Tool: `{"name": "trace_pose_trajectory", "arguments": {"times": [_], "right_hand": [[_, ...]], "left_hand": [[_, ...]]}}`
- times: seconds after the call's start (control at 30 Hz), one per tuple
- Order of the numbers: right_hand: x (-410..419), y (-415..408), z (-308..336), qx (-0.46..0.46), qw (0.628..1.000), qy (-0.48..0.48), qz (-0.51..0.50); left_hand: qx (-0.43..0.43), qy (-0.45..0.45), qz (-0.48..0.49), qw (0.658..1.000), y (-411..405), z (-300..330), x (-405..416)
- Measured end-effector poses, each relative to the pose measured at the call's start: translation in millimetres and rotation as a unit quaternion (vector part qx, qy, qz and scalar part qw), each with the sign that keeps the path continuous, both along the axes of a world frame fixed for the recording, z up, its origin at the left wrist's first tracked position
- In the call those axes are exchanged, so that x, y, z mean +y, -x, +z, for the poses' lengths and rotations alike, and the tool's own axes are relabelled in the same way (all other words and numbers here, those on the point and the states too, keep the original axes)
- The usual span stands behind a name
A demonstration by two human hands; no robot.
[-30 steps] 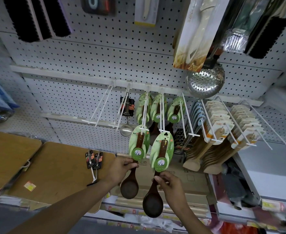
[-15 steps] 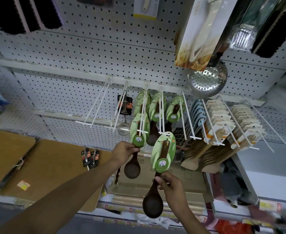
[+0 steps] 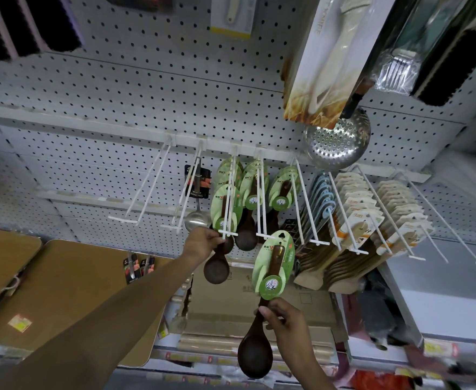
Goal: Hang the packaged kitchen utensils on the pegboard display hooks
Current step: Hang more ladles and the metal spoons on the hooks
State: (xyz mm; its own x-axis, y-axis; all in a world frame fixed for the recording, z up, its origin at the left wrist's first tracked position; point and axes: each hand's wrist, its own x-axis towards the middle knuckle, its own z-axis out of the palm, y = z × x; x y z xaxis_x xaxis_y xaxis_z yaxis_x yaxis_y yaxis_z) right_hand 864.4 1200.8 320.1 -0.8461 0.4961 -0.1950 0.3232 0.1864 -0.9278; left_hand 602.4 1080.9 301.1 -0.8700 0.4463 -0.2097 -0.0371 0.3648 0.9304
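Now a spoon point(image 3: 270, 280) per hand point(image 3: 286, 316).

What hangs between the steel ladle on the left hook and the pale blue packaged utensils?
In the head view, between the steel ladle and pale blue packs hang three hooks of dark wooden spoons on green cards.

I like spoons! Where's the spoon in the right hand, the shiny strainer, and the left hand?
Spoon point(image 3: 255, 354), head view, dark bowl.
Strainer point(image 3: 336, 142), head view, holed bowl.
Left hand point(image 3: 201, 243), head view, back of hand.

Shop aisle, pegboard point(image 3: 135, 88) hooks of packaged utensils, shelf price labels point(image 3: 435, 347)
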Motion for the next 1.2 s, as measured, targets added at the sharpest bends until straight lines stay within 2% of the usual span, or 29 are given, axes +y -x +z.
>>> {"name": "trace_pose_trajectory", "arguments": {"times": [0.2,0.4,0.67,0.77,0.87,1.03,1.2], "right_hand": [[0.6,1.3,-0.9,-0.005,1.0,0.0,-0.001],[-2.9,1.1,-1.8,-0.01,1.0,0.002,0.008],[-11.5,-5.8,-4.6,-0.009,1.0,0.001,0.013],[-14.3,-9.7,-5.6,-0.006,1.0,0.006,0.011],[-16.4,-13.5,-8.3,0.002,1.0,0.008,0.013],[-20.6,-14.6,-10.5,0.01,1.0,0.008,0.017],[-22.6,-8.2,-6.7,0.038,0.999,0.01,0.019]], "left_hand": [[-0.005,-0.01,0.007,1.0,0.9,7.2,0.0],[0.043,0.01,-0.001,0.999,-1.3,4.0,-9.3],[0.11,0.117,-0.016,0.987,-20.6,-1.1,-25.4],[0.092,0.126,-0.03,0.987,-41.9,-3.8,-38.1],[0.072,0.107,-0.088,0.988,-71.7,-7.6,-51.7],[-0.015,0.028,-0.166,0.986,-125.8,-4.0,-65.1],[-0.019,0.01,-0.198,0.98,-159.3,4.5,-69.6]]}}
